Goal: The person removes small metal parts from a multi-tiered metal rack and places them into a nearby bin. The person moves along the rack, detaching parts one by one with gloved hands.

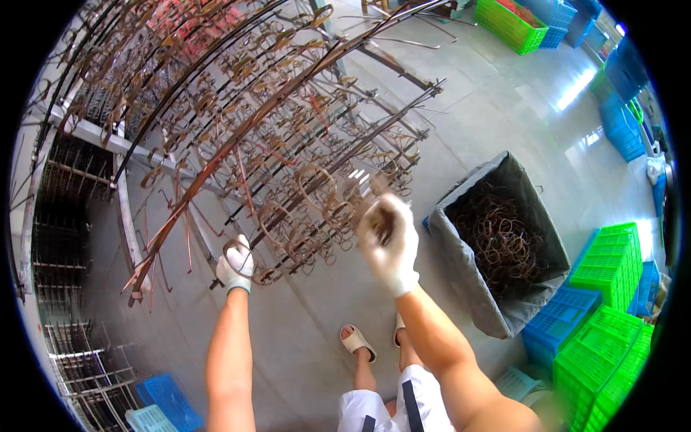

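Observation:
My left hand [236, 268], in a white glove, is closed at the low front end of a rack; a dark rod tip juts out beside the fist, and a thin wire ring loops over the glove. Brown curled wire rings [311, 189] hang in rows along the rack's rods, several of them between my hands. My right hand [392, 248], also white-gloved and smeared by motion, curls around a small bunch of brown wire rings [381, 223]. It is left of a grey-lined bin [461, 263] holding a tangled heap of similar rings [504, 241].
A long rusty bar [216, 162] slants across the rack, with rod ends sticking out toward the aisle. Green crates [608, 266] and blue crates [561, 317] stand stacked at the right. More wire racking [79, 353] is at lower left, and a green crate [507, 25] sits far back.

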`<control>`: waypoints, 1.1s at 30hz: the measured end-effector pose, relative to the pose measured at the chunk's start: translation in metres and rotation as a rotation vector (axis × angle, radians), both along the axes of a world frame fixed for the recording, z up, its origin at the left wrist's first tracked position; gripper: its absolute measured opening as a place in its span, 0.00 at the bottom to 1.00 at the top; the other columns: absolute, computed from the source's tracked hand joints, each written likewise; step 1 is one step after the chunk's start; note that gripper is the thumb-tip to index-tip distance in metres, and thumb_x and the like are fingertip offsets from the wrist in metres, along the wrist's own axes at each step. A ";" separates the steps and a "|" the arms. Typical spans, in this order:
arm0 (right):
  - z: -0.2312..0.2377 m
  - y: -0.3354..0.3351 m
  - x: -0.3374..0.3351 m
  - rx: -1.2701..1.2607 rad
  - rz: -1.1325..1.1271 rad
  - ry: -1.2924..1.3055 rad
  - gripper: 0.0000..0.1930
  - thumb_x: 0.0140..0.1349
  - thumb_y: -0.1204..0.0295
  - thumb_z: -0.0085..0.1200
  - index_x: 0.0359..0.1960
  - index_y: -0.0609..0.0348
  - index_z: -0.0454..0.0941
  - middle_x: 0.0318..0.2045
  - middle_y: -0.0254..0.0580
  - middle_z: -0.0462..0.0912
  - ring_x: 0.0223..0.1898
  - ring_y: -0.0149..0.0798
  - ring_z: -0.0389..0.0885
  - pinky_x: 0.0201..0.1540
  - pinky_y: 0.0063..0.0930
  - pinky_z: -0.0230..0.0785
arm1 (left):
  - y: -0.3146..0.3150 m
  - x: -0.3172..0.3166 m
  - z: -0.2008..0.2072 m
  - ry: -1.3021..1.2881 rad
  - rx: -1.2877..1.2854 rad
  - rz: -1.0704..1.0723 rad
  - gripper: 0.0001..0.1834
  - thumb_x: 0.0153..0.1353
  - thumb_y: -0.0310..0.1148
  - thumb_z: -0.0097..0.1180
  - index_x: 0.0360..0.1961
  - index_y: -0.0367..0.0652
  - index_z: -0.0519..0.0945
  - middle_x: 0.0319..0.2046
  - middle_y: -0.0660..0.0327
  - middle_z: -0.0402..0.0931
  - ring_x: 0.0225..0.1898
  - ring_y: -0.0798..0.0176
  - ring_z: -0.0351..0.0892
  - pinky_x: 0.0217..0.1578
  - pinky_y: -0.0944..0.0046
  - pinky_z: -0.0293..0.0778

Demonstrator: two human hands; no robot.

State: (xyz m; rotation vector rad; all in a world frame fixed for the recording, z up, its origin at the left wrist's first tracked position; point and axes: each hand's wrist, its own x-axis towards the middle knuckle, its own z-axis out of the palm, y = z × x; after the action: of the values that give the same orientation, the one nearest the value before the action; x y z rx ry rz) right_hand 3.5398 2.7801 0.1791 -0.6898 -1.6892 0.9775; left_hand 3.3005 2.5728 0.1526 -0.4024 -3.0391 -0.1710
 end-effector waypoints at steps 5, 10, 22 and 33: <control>-0.006 -0.009 -0.035 0.081 -0.031 -0.173 0.28 0.44 0.77 0.63 0.51 0.63 0.72 0.36 0.50 0.79 0.37 0.51 0.79 0.42 0.41 0.72 | -0.021 0.008 -0.003 0.084 0.207 -0.264 0.17 0.59 0.42 0.51 0.44 0.44 0.81 0.43 0.47 0.80 0.49 0.43 0.76 0.50 0.49 0.72; -0.015 -0.018 -0.062 0.203 -0.083 -0.228 0.32 0.41 0.76 0.63 0.53 0.64 0.72 0.37 0.48 0.77 0.43 0.52 0.75 0.49 0.45 0.67 | -0.026 0.020 -0.003 0.220 0.276 -0.873 0.31 0.45 0.30 0.68 0.53 0.40 0.73 0.51 0.52 0.75 0.53 0.49 0.74 0.55 0.50 0.69; 0.018 -0.005 -0.070 0.167 -0.172 -0.369 0.23 0.44 0.74 0.63 0.47 0.57 0.75 0.35 0.47 0.82 0.44 0.52 0.75 0.56 0.46 0.60 | -0.017 -0.021 -0.039 0.086 0.582 -0.783 0.13 0.51 0.27 0.67 0.40 0.44 0.85 0.32 0.56 0.85 0.34 0.57 0.85 0.39 0.61 0.79; -0.091 0.063 0.129 -0.062 -0.639 -0.557 0.32 0.47 0.69 0.65 0.56 0.59 0.69 0.40 0.56 0.81 0.40 0.57 0.81 0.46 0.44 0.73 | -0.003 -0.002 -0.011 0.067 0.534 -0.750 0.10 0.57 0.38 0.64 0.40 0.49 0.85 0.30 0.54 0.84 0.32 0.51 0.84 0.34 0.57 0.79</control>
State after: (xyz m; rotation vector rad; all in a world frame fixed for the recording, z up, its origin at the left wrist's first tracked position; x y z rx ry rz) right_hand 3.6686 2.8427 0.0878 -1.5330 -1.7161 0.3943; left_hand 3.2981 2.5701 0.1413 -1.4017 -2.4644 -0.9384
